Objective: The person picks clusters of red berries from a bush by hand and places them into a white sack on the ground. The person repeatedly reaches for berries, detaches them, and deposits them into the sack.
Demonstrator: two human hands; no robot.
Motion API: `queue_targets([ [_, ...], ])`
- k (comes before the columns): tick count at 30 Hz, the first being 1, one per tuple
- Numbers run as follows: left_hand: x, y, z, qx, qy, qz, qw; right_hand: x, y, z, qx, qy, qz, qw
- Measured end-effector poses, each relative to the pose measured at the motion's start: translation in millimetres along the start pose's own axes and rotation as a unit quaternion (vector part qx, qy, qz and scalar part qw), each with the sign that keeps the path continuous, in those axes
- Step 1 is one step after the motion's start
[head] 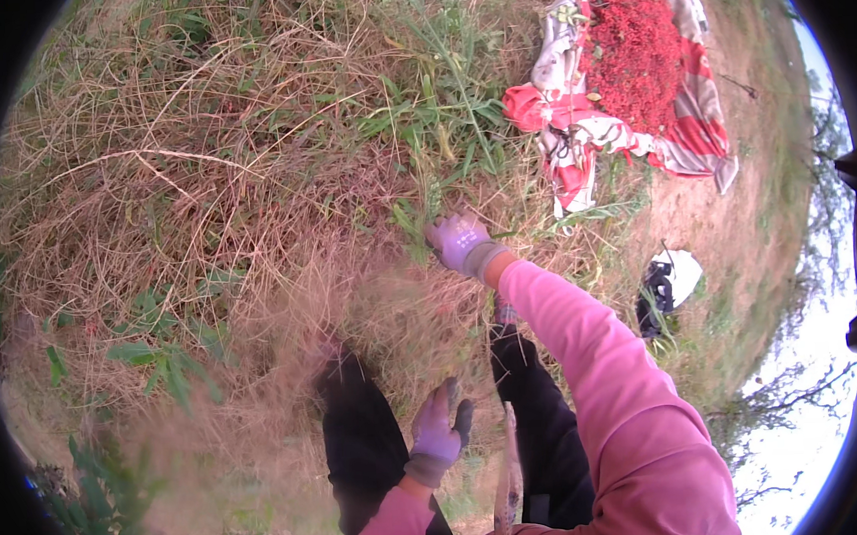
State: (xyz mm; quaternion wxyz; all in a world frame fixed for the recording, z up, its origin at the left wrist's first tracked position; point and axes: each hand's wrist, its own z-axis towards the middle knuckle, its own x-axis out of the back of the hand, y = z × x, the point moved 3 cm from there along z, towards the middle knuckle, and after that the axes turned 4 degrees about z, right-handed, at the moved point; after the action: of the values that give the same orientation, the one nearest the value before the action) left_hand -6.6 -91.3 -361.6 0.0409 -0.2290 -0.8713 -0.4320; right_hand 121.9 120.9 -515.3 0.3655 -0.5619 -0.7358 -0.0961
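Observation:
My right hand, in a purple work glove with a grey cuff, reaches down into the grass at the centre. Its fingers curl beside a green leafy weed; their tips are hidden, so a grip on the stems cannot be told. My left hand, gloved in purple with dark fingertips, is held above my left leg. Its fingers are spread and nothing is in them. A pale stick-like thing rises between my legs, its lower end at my pink top.
A red-and-white cloth lies at the upper right, heaped with small red fruits. Dry, tangled grass covers the left. A white and black bundle sits on the ground to the right. Green leaves grow at the lower left.

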Motion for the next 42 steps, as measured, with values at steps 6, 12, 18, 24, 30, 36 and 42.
queue_targets([
  [6, -5, -11, 1, 0.019, 0.003, -0.021, 1.0, -3, -16, -40, -0.08, -0.022, 0.09, 0.993],
  [12, -2, -29, 2, 0.019, 0.004, 0.058, 0.998, 3, -35, -121, -0.059, 0.049, 0.112, 0.991],
  [18, 31, -44, -22, 0.078, -0.038, 0.209, 0.974, 18, -36, -232, -0.099, 0.134, 0.226, 0.96],
  [24, 75, -19, -54, 0.077, 0.056, 0.155, 0.983, -3, -33, -324, -0.162, 0.16, 0.397, 0.889],
  [30, 97, -19, -98, 0.19, 0.082, 0.01, 0.978, -32, -46, -359, -0.191, 0.182, 0.567, 0.781],
  [36, 101, 36, -137, 0.109, 0.032, 0.175, 0.978, -36, -43, -375, -0.231, 0.19, 0.583, 0.756],
  [42, 105, 72, -130, 0.008, 0.062, 0.319, 0.946, -45, -45, -408, -0.282, 0.223, 0.634, 0.685],
])
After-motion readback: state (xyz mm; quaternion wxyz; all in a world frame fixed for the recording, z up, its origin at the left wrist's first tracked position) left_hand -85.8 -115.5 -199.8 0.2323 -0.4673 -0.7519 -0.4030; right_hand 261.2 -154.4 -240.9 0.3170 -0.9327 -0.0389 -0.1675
